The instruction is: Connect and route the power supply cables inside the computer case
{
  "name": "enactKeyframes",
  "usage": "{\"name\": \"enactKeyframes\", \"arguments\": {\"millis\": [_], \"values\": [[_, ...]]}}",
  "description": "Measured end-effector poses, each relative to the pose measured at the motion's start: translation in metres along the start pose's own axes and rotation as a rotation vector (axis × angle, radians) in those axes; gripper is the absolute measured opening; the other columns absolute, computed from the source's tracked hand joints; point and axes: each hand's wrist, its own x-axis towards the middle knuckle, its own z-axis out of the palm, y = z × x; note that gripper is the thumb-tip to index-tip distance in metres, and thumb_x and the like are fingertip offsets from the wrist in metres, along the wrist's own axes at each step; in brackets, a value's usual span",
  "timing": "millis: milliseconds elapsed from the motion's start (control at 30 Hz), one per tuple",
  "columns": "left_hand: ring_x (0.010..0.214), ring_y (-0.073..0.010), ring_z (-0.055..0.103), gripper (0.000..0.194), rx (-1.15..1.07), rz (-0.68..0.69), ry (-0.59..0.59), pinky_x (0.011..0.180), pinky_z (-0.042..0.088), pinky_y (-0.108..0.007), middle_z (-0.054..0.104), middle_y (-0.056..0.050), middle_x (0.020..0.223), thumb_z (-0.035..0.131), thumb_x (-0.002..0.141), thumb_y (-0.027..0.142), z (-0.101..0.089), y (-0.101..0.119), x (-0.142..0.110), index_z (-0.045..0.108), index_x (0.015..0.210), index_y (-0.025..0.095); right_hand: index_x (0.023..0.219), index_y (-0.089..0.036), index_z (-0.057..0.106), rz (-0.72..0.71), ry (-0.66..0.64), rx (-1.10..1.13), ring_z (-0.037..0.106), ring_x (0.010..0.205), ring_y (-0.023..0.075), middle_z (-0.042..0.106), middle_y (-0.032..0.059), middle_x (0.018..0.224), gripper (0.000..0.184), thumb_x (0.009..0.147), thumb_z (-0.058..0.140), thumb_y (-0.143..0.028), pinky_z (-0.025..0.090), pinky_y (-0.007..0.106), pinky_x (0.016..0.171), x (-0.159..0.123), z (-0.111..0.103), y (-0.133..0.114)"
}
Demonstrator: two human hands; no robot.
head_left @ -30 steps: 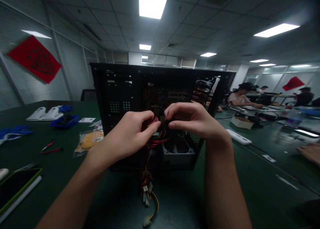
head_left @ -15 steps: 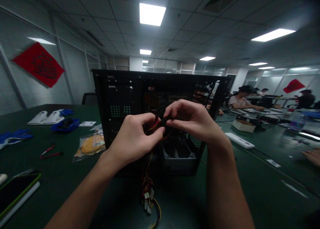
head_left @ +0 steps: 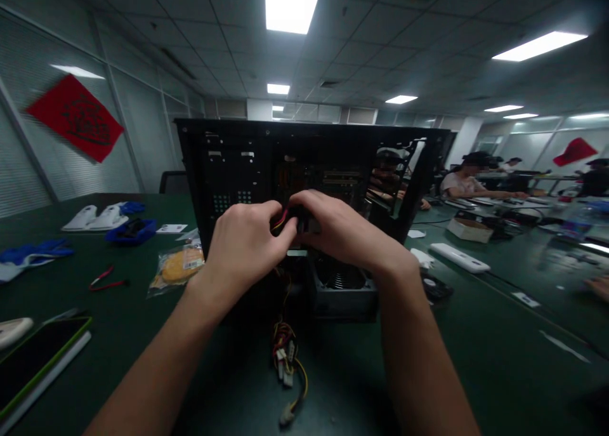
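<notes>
An open black computer case (head_left: 314,131) stands on the table in front of me. My left hand (head_left: 247,236) pinches a cable (head_left: 280,221) with red and yellow wires before the case's opening. My right hand (head_left: 340,233) meets it there, fingers curled in and closed on the dark part of the same cable; its fingertips are partly hidden. Below my hands sits the power supply (head_left: 345,301) with its round fan grille. From the case a bundle of cables (head_left: 284,344) with several pale connectors hangs down onto the table.
On the left lie a blue tray (head_left: 130,231), white-and-blue gloves (head_left: 35,253), a bagged yellow disc (head_left: 181,266), a red cable (head_left: 108,284) and a phone (head_left: 45,356). A white power strip (head_left: 459,258) and a box (head_left: 471,228) are on the right. People sit beyond.
My right hand has turned its back more toward me and moved left, closer to my left hand. The view has tilted slightly, so the case appears higher.
</notes>
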Motion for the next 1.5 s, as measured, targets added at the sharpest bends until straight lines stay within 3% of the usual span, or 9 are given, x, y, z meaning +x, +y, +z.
{"name": "enactKeyframes", "arguments": {"millis": [167, 300, 600, 733, 833, 1000, 1200, 1333, 1500], "values": [[0.075, -0.0219, 0.066, 0.031, 0.126, 0.074, -0.02, 0.063, 0.043, -0.032, 0.074, -0.007, 0.088, 0.053, 0.092, 0.039, -0.017, -0.002, -0.002, 0.073, 0.082, 0.018, 0.125, -0.021, 0.063, 0.19, -0.178, 0.16, 0.065, 0.098, 0.0222, 0.07, 0.0078, 0.114, 0.043, 0.085, 0.071, -0.031, 0.051, 0.034, 0.086, 0.002, 0.017, 0.045], [0.087, -0.0222, 0.068, 0.03, 0.063, 0.129, -0.03, 0.074, 0.048, -0.032, 0.073, -0.006, 0.105, 0.052, 0.094, 0.037, -0.022, -0.007, -0.002, 0.075, 0.09, 0.018, 0.126, -0.023, 0.065, 0.135, -0.217, 0.192, 0.065, 0.097, 0.0207, 0.072, 0.0049, 0.114, 0.039, 0.087, 0.066, -0.028, 0.049, 0.032, 0.086, 0.005, 0.031, 0.053], [0.086, -0.021, 0.068, 0.03, -0.051, 0.234, -0.202, 0.076, 0.05, -0.032, 0.074, -0.007, 0.098, 0.049, 0.097, 0.033, -0.01, -0.006, -0.001, 0.076, 0.1, 0.02, 0.109, -0.02, 0.074, 0.231, -0.257, 0.223, 0.067, 0.089, 0.0193, 0.075, 0.0023, 0.1, 0.029, 0.083, 0.07, -0.033, 0.046, 0.026, 0.073, 0.0, 0.011, 0.047], [0.084, -0.0214, 0.068, 0.031, -0.03, 0.187, -0.132, 0.076, 0.05, -0.031, 0.075, -0.008, 0.095, 0.05, 0.095, 0.035, -0.025, -0.016, 0.001, 0.076, 0.095, 0.019, 0.111, -0.024, 0.074, 0.22, -0.262, 0.196, 0.067, 0.095, 0.0196, 0.075, 0.002, 0.108, 0.03, 0.082, 0.07, -0.028, 0.048, 0.027, 0.08, 0.0, 0.013, 0.05], [0.083, -0.0223, 0.068, 0.033, -0.021, 0.132, -0.095, 0.075, 0.05, -0.032, 0.076, -0.007, 0.093, 0.051, 0.093, 0.04, -0.04, -0.028, 0.001, 0.077, 0.096, 0.021, 0.106, -0.024, 0.076, 0.303, -0.256, 0.137, 0.068, 0.089, 0.0195, 0.076, 0.0021, 0.103, 0.028, 0.079, 0.071, -0.023, 0.05, 0.027, 0.077, -0.005, 0.012, 0.061], [0.07, -0.0233, 0.068, 0.032, -0.066, 0.089, -0.194, 0.064, 0.05, -0.031, 0.077, -0.005, 0.085, 0.055, 0.089, 0.046, -0.053, -0.043, -0.004, 0.079, 0.091, 0.025, 0.107, -0.024, 0.077, 0.442, -0.316, 0.044, 0.069, 0.086, 0.02, 0.077, 0.0027, 0.098, 0.027, 0.08, 0.071, -0.023, 0.05, 0.027, 0.074, -0.015, 0.008, 0.075], [0.068, -0.0244, 0.069, 0.029, -0.124, 0.069, -0.17, 0.059, 0.05, -0.031, 0.078, -0.005, 0.083, 0.06, 0.086, 0.048, -0.061, -0.037, -0.008, 0.08, 0.088, 0.027, 0.11, -0.026, 0.074, 0.213, -0.21, 0.019, 0.069, 0.094, 0.0198, 0.076, 0.0032, 0.107, 0.025, 0.087, 0.065, -0.022, 0.049, 0.026, 0.081, 0.009, 0.048, 0.046], [0.07, -0.0255, 0.07, 0.032, -0.12, 0.087, -0.266, 0.058, 0.052, -0.03, 0.078, -0.006, 0.086, 0.059, 0.086, 0.05, -0.066, -0.041, -0.009, 0.08, 0.092, 0.028, 0.106, -0.023, 0.073, 0.265, -0.18, -0.111, 0.068, 0.098, 0.0229, 0.075, 0.0072, 0.107, 0.021, 0.087, 0.065, -0.023, 0.047, 0.027, 0.082, 0.022, 0.081, 0.034], [0.084, -0.0272, 0.073, 0.037, -0.115, 0.147, -0.498, 0.069, 0.058, -0.032, 0.078, -0.006, 0.103, 0.058, 0.087, 0.055, -0.058, -0.061, -0.024, 0.077, 0.108, 0.031, 0.124, -0.021, 0.061, 0.39, -0.057, -0.171, 0.067, 0.102, 0.0239, 0.072, 0.0101, 0.113, 0.033, 0.091, 0.057, -0.024, 0.048, 0.029, 0.082, 0.024, 0.11, 0.039]]}}
